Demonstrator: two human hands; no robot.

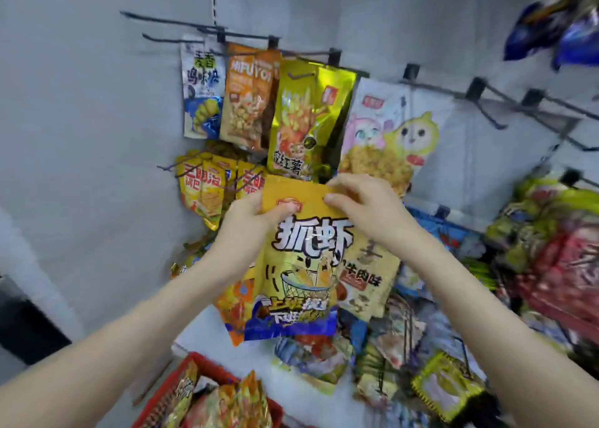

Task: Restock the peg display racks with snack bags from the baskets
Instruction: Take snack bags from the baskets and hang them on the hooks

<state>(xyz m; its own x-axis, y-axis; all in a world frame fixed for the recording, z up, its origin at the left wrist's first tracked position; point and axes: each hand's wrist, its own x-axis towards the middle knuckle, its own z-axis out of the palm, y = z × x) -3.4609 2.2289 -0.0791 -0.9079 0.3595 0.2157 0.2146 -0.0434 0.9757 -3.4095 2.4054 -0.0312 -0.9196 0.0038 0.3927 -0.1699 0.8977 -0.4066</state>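
My left hand (252,215) and right hand (364,200) pinch the top edge of the yellow foil snack bag (301,265) before the middle of the black wire peg rack (475,88); I judge that missing the hang-hole would drop it.

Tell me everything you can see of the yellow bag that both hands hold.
The yellow bag is a glossy, foil-like pouch with large white characters outlined in black, a cartoon figure over a basketball hoop and a blue band at the bottom. It hangs upright, slightly tilted, before other hanging snack bags. The left hand grips its upper left corner; the right hand pinches its top edge.
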